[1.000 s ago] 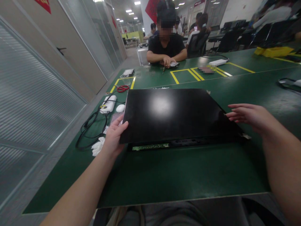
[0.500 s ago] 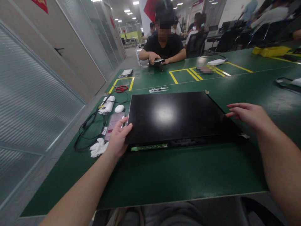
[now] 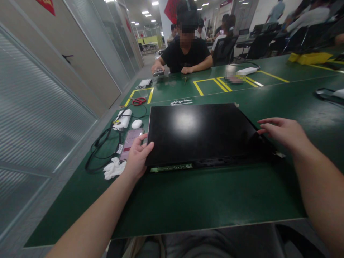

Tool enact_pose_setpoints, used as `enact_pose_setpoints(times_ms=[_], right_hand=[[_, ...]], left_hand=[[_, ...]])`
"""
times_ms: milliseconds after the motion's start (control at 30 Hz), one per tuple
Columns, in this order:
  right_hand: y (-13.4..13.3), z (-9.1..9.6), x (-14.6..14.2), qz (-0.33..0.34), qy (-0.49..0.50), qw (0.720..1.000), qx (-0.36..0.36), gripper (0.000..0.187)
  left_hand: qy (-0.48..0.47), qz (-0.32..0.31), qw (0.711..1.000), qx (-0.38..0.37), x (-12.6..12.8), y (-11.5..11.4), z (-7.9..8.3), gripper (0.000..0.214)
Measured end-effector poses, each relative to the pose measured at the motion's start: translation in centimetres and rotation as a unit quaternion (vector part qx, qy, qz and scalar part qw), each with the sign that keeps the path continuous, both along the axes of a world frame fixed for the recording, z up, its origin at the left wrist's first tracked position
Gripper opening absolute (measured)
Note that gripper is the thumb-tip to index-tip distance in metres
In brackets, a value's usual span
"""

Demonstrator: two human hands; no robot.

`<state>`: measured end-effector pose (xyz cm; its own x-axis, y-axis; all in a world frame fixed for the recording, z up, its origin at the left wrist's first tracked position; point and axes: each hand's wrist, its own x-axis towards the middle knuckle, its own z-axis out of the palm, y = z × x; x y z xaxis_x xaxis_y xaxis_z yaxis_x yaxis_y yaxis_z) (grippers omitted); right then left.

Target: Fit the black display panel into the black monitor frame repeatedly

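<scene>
A black LCD panel [image 3: 204, 136] lies face up on the green table, its glossy face catching a light reflection. A narrow green circuit board [image 3: 172, 167] shows along its near edge. My left hand [image 3: 138, 156] grips the panel's left edge, thumb on the face and fingers at the side, partly hidden. At the right edge, my right hand [image 3: 285, 132] has its fingers stretched out and slightly apart, the tips at or just beside the frame. Small bits of tape [image 3: 279, 154] stick out from the panel's right corners.
Left of the panel are a phone [image 3: 131, 143], a white glove [image 3: 114, 168], a white rounded case [image 3: 137, 124], a white device [image 3: 123, 119] and black cables [image 3: 98, 147]. Red scissors [image 3: 139, 101] and white strips [image 3: 181, 102] lie beyond. Across the table, a person holds a small device [image 3: 158, 72].
The panel's left side has risen slightly, with my left hand still on it. My right hand has shifted a little left. The person opposite has moved the small device toward the left.
</scene>
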<state>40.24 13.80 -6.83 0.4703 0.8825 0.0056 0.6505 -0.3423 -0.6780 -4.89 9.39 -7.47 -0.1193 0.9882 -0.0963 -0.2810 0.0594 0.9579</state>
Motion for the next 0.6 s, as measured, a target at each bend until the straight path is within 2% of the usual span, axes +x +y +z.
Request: enact_pose_setpoints(times_ms=[100, 433, 500, 600], right_hand=[[-0.1, 0.4, -0.4, -0.014, -0.035, 0.999, -0.036, 0.034], [0.0, 0.3, -0.7, 0.002, -0.119, 0.992, -0.038, 0.031], [-0.2, 0.5, -1.0, -0.005, -0.113, 0.993, -0.031, 0.032], [-0.7, 0.9, -1.7, 0.000, -0.034, 0.999, 0.009, 0.036]], left_hand=[[0.000, -0.002, 1.000, -0.002, -0.1, 0.0, 0.0, 0.071], [-0.007, -0.002, 1.000, -0.007, 0.2, 0.0, 0.3, 0.076], [-0.009, 0.000, 1.000, -0.013, 0.2, 0.1, 0.3, 0.077], [-0.006, 0.000, 1.000, -0.018, 0.2, 0.1, 0.2, 0.074]])
